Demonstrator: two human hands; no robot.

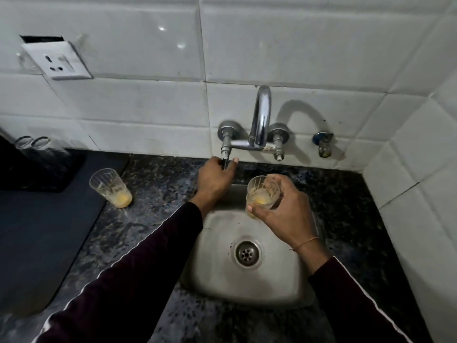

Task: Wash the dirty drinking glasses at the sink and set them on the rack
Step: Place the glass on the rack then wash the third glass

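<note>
A wall of large glossy white tiles (296, 45) fills the upper half of the view, with a white plastic socket plate (58, 60) set into it at the left. Below runs a dark speckled stone countertop (153, 219), and a dark blue-grey mat (37, 231) covers its left part. Sunk into the counter is a small square stainless steel sink (222, 280) with a round slotted drain (247, 253) at its middle.

A curved chrome wall tap (261, 115) rises above the sink's far edge, with a valve stem at each side. A black dish rack (37, 169) stands at the far left on the mat, holding two clear upright glasses (32, 144).

The left hand (214, 181), in a dark maroon sleeve, reaches to the left valve, its thumb and fingers pinching the small handle (225, 162). The right hand (284, 214), a thin thread band at its wrist, is wrapped around a clear cut-pattern drinking glass with yellow residue (262, 194), holding it over the sink's far right part, below the spout. A second clear dirty glass with yellow dregs (111, 188) stands upright on the counter beside the mat, well left of the sink.
</note>
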